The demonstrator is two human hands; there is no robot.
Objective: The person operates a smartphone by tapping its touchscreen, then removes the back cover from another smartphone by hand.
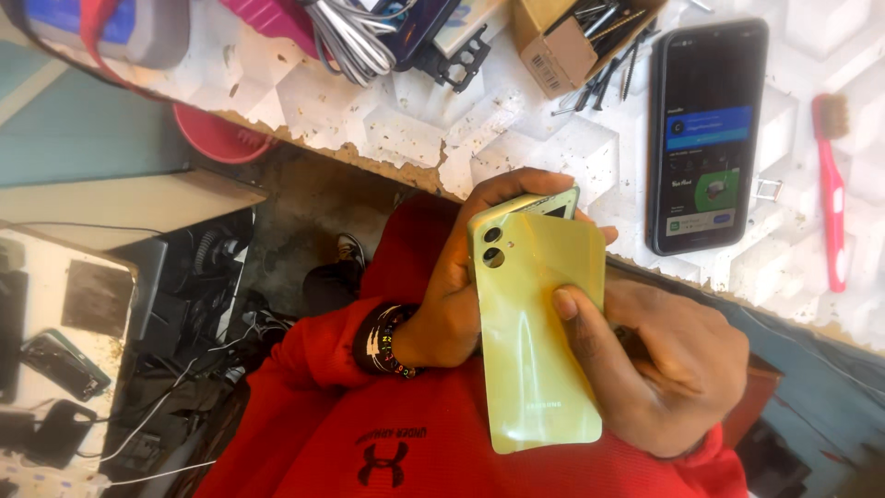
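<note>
Both hands close on a pale yellow-green phone held back side up, below the worktop edge and above the red sweatshirt. Left hand wraps around the phone's upper end from beneath, fingers curled over the top edge beside the two round camera lenses; a beaded bracelet circles that wrist. Right hand grips the opposite long edge, thumb pressed flat on the glossy back cover, the other fingers folded under. At the phone's top corner the smooth, rounded cover stands slightly apart from the frame, showing a thin gap.

On the white, chipped, faceted worktop, just past the phone, a black smartphone lies face up with its screen lit. Beyond it rests a red-handled brush with short bristles. Near the worktop's far edge sit a small cardboard box of dark screws and tools and a bundle of grey cables.
</note>
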